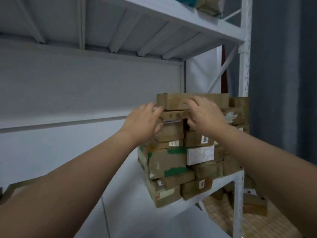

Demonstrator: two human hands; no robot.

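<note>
A stack of brown cardboard boxes (pixel 171 160) stands at the right end of a white metal shelf (pixel 130 189). On top lies a long flat box (pixel 173 99), with a thinner box (pixel 173 115) right under it. My right hand (pixel 205 115) has its fingers curled over the long box's front face, and its thumb is tucked beneath the thin box. My left hand (pixel 144 123) reaches the stack's upper left corner. Its fingertips touch the long box's left end and its thumb rests by a smaller box below.
The upper shelf's ribbed underside (pixel 137 31) hangs close overhead, with parcels (pixel 208 4) on top of it. A white upright post (pixel 244 83) bounds the right side. More boxes (pixel 253 203) lie lower right on a patterned floor. A brown box (pixel 18 188) sits at the shelf's left.
</note>
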